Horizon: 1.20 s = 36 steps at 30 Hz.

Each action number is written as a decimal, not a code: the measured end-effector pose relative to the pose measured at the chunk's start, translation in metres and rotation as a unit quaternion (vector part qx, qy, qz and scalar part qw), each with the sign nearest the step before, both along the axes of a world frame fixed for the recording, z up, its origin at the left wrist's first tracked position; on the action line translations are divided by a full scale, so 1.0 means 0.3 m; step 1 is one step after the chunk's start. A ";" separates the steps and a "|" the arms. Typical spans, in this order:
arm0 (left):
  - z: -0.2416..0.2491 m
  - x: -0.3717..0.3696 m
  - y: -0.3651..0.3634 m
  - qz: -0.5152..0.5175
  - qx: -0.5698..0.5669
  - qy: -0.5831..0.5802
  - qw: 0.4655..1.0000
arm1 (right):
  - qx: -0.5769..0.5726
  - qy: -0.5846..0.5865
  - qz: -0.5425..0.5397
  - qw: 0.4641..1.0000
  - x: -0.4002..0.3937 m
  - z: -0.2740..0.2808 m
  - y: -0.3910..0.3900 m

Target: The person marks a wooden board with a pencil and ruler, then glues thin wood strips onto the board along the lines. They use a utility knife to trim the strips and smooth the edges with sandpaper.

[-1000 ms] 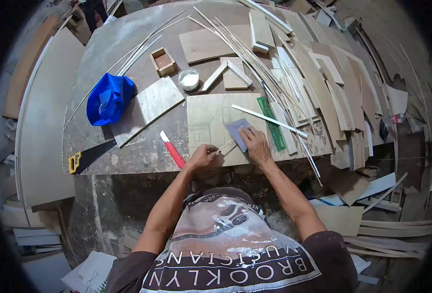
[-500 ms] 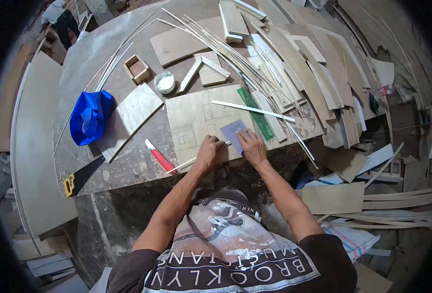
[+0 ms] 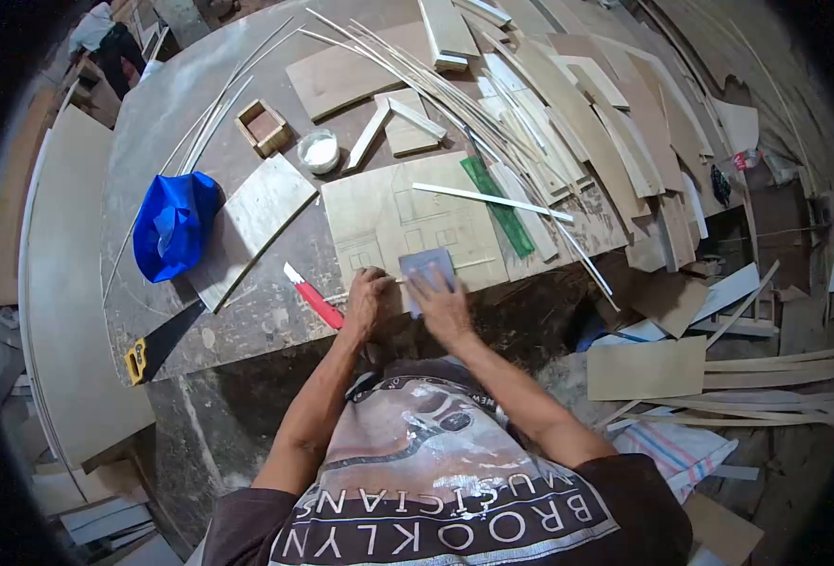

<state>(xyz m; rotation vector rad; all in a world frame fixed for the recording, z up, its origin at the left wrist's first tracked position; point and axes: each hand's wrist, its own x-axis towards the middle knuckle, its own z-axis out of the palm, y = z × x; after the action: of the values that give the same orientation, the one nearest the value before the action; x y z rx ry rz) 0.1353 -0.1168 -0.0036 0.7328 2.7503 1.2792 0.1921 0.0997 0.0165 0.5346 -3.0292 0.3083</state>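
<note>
A pencil-marked plywood board (image 3: 349,205) lies at the table's front edge. Across its near part runs a thin wooden strip (image 3: 478,261). My left hand (image 3: 368,291) is closed on the strip near the board's left side, its fingertips partly hidden. My right hand (image 3: 440,307), slightly blurred, presses a grey-violet sheet of sandpaper (image 3: 443,261) over the strip, fingers lying across the sheet. Left of my left hand lies a red utility knife (image 3: 315,300) with its blade out. A white strip (image 3: 492,201) and a green translucent strip (image 3: 494,208) rest by the board's right side.
Further left are a handsaw (image 3: 164,341), a blue bag (image 3: 176,226) and a pale plank (image 3: 256,226). Behind the board stand a jar of white stuff (image 3: 319,151) and a small wooden box (image 3: 262,127). Stacked wood pieces (image 3: 615,123) cover the right side. Another person (image 3: 106,42) is at the far left.
Both hands have moved left along the board. The sandpaper has slid left with my right hand, and the thin strip now reaches further right across the board.
</note>
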 end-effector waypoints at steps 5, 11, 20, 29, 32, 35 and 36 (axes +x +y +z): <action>0.000 -0.006 -0.001 -0.020 -0.013 -0.014 1.000 | 0.039 -0.041 -0.066 0.996 -0.013 -0.032 0.101; 0.003 0.010 0.007 -0.034 -0.073 0.010 0.997 | -0.039 0.010 -0.118 0.992 -0.021 0.000 0.102; 0.038 -0.010 0.041 -0.001 -0.072 -0.022 0.997 | 0.007 -0.006 -0.159 0.987 0.021 -0.001 0.258; -0.028 -0.007 0.017 -0.004 -0.009 -0.071 0.997 | 0.014 -0.005 -0.106 0.994 0.031 -0.039 0.262; -0.046 -0.024 0.027 0.024 0.016 -0.097 0.995 | 0.022 -0.021 -0.212 0.977 0.034 -0.035 0.406; 0.024 -0.022 0.049 0.024 -0.009 -0.063 0.998 | -0.002 -0.009 -0.235 0.972 0.007 0.021 0.373; 0.093 -0.024 0.067 0.060 0.039 -0.148 0.986 | -0.003 0.025 -0.177 0.984 -0.005 0.036 0.306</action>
<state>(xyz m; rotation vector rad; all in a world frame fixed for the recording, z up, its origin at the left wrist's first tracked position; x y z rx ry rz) 0.1283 -0.0968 0.0243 0.3475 2.5487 1.3967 0.1907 0.1914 0.0274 -0.0019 -2.9933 0.2795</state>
